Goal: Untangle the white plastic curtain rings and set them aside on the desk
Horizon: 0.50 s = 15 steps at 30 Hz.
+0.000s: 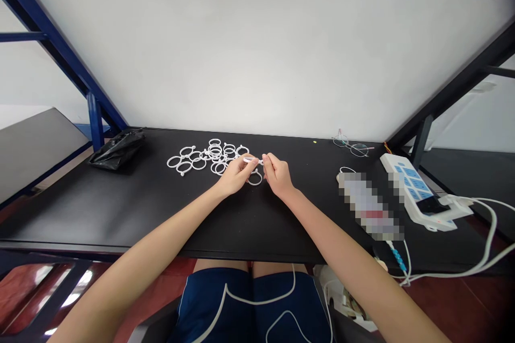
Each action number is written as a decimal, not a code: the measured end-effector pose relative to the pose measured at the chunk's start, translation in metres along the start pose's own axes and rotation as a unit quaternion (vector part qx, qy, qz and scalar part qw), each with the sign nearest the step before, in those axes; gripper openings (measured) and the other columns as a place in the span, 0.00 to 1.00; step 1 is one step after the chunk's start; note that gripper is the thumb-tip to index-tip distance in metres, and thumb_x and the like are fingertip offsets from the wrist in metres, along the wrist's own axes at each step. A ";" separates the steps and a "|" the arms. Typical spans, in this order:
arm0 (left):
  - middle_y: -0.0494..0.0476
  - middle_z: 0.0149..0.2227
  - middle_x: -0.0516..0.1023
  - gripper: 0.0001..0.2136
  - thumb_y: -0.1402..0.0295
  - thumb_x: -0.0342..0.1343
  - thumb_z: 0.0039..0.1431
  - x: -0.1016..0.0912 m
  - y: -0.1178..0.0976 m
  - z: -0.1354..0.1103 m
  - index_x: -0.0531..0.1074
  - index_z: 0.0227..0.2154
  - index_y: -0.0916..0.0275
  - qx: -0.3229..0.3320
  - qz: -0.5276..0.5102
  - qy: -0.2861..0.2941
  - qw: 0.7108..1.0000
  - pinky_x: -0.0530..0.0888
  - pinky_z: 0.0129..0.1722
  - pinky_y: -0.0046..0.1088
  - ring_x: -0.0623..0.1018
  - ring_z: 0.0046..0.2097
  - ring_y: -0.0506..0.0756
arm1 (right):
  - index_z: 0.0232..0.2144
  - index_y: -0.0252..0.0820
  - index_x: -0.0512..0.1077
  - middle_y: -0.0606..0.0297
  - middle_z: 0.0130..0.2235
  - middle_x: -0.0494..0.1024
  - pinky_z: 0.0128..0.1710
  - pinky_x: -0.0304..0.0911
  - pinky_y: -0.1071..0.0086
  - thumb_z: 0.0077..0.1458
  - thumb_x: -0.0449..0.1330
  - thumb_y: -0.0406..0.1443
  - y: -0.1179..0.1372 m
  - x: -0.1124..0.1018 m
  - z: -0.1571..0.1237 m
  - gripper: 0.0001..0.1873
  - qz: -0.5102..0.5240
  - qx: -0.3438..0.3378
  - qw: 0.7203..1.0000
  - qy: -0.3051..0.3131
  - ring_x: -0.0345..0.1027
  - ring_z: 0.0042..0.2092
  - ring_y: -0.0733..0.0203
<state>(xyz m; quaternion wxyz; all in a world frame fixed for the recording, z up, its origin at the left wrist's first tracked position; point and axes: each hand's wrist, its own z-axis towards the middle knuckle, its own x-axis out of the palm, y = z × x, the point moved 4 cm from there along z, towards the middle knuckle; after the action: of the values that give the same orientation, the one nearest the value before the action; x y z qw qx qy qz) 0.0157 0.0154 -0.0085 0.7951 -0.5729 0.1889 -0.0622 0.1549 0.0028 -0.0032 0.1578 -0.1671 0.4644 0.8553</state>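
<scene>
Both of my hands meet above the middle of the black table (169, 214). My left hand (236, 174) is closed on a white ring (250, 159), pinched between thumb and fingers. Its far side, by the small knob, is pinched by my right hand (277, 174); the fingertips hide most of that end. Just below and between the hands lies another white ring (255, 178) on the table. Left of my left hand, several white rings with small round knobs (198, 163) lie in a loose, overlapping cluster.
A crumpled black plastic bag (118, 149) sits at the back left. On the right lie eyeglasses (354, 146), a blurred-out phone-like object (370, 206) with a cable, and a white power strip (416, 187) with a plug and cords. Metal frame bars (94, 120) rise at both sides.
</scene>
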 end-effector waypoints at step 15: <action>0.48 0.24 0.65 0.18 0.52 0.50 0.62 -0.002 -0.003 -0.001 0.69 0.34 0.64 0.000 0.011 0.001 1.000 0.67 0.24 0.23 0.67 0.23 0.47 | 0.22 0.44 0.52 0.72 0.19 0.59 0.24 0.55 0.72 0.66 0.42 0.49 0.000 -0.002 0.000 0.23 -0.023 0.012 1.000 0.006 0.57 0.21 0.68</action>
<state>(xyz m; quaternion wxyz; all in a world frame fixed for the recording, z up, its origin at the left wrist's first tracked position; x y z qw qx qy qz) 0.0142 0.0142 -0.0050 0.7958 -0.5704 0.1961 -0.0540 0.1567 0.0028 -0.0022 0.1763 -0.1806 0.4714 0.8450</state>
